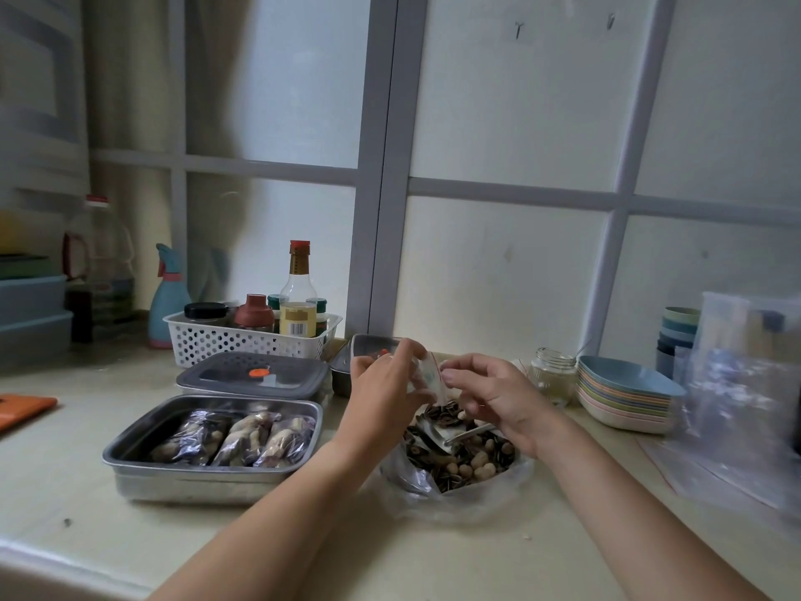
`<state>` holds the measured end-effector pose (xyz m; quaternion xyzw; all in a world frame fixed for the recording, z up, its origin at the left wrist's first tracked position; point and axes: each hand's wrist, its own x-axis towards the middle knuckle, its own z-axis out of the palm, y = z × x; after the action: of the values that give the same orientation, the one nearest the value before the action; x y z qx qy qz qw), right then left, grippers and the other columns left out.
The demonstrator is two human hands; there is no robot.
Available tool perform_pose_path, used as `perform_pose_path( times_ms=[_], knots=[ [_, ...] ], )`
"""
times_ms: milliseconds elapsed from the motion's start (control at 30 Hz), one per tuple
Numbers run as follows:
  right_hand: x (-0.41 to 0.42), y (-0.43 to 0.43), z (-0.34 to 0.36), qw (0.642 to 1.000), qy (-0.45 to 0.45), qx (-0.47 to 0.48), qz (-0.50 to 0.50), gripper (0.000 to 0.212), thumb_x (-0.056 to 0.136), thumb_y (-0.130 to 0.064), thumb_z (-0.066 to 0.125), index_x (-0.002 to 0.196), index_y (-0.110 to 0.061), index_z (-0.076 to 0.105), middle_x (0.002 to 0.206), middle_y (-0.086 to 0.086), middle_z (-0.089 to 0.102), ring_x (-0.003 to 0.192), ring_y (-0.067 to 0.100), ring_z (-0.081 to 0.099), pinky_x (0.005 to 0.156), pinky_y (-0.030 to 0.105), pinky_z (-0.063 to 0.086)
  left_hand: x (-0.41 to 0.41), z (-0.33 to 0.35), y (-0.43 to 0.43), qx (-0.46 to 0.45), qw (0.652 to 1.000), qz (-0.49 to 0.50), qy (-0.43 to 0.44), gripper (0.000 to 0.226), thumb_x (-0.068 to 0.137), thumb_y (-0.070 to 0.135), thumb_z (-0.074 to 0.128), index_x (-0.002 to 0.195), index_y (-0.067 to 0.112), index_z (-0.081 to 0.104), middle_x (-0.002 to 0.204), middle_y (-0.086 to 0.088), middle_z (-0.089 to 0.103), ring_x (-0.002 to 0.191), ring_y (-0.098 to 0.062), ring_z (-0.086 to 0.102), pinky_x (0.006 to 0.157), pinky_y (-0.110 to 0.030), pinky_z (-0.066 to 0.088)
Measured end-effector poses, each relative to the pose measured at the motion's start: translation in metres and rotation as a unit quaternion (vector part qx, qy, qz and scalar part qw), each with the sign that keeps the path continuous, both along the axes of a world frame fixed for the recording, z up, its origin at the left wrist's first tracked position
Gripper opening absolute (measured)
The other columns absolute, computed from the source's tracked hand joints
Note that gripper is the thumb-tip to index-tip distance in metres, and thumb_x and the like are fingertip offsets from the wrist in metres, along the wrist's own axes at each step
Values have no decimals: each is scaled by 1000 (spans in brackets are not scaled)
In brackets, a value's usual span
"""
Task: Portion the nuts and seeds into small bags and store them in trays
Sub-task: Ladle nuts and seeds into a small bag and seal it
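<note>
Centrally, the left hand (385,379) and the right hand (490,396) both pinch a small clear zip bag with a red seal line (427,377), holding it above the counter, fingers curled on its top edge from either side. Whether it holds anything cannot be told.

Directly at 6 o'clock below it, a large clear plastic bag (498,483) lies open on the pale counter (65,470), holding a heap of peanuts and striped sunflower seeds (472,461), with a shiny metal scoop (459,435) resting in the heap.

At 8 o'clock from the hands sits an open rectangular stainless-steel tray (195,485) containing three filled small bags (236,440) laid side by side. Behind it, at 9 o'clock, is a second tray closed with a grey lid with an orange button (251,375). At 10 o'clock a white perforated plastic basket (242,340) holds sauce and spice bottles.

At 3 o'clock stand an open glass jar (555,375) and a stack of pastel shallow plates (628,396).
</note>
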<state>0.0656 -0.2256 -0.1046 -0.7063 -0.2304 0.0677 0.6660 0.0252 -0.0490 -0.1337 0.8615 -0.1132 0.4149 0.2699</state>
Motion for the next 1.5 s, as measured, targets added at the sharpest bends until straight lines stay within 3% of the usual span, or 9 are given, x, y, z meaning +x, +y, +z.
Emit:
perform_pose_path(
  times_ms=[133,267,467,700,867,967,1100,1267,1500],
  knots=[
    [-3,4,-3,999,-9,-42,-9,20,87,-13,79,105,-9,72,83,1,66,51,9,43,47,16,40,0,-1,-1,9,1000,-11,-11,49,84,34,81,124,21,54,80,25,53,83,1,49,84,-30,22],
    [-1,1,0,1000,26,-8,-16,31,85,-4,80,113,-3,66,78,4,69,48,9,39,44,15,36,1,-2,0,10,1000,9,-5,52,84,41,80,126,25,54,95,13,70,93,-6,61,83,-29,19],
    [0,0,2,999,29,33,16,37,84,-3,80,115,-2,60,77,2,66,49,10,38,44,16,33,2,-3,1,19,999,40,28,42,86,44,78,118,30,55,95,16,68,98,-7,62,82,-32,19],
    [1,-1,-2,996,68,-46,28,21,85,-29,81,95,-12,73,90,5,71,51,9,46,44,18,34,4,-6,4,36,999,38,10,43,84,52,76,115,30,57,103,18,64,99,-7,58,84,-30,19],
    [2,0,-2,1000,25,4,-10,15,87,-21,80,96,-12,73,82,3,70,48,10,43,48,17,41,5,-7,-1,134,989,42,37,73,81,71,59,131,20,46,126,5,56,118,-16,49,107,-32,29],
    [2,1,-2,1000,13,-9,-26,16,89,-24,79,97,-12,74,86,3,72,47,9,40,48,17,38,4,-5,-5,129,990,51,15,75,84,77,38,129,18,48,124,3,58,114,-18,54,102,-36,41],
    [1,0,-2,999,2,-30,-11,17,92,-28,75,99,-13,75,85,1,69,48,9,38,49,19,34,10,-7,-2,138,990,32,6,52,93,60,58,121,17,49,117,3,61,107,-19,57,91,-34,47],
    [2,0,-2,998,-25,-42,-29,16,98,-26,68,96,-14,79,83,1,72,48,10,40,51,19,38,7,-7,-3,180,983,18,30,72,81,77,46,122,18,48,119,4,61,107,-15,55,93,-30,45],
    [-4,-1,4,996,-83,-7,10,22,101,-30,63,91,-17,78,87,4,71,47,10,39,52,25,30,7,-6,-1,125,991,21,31,51,95,56,59,122,15,45,110,-2,68,98,-22,62,83,-33,47]
  ],
)
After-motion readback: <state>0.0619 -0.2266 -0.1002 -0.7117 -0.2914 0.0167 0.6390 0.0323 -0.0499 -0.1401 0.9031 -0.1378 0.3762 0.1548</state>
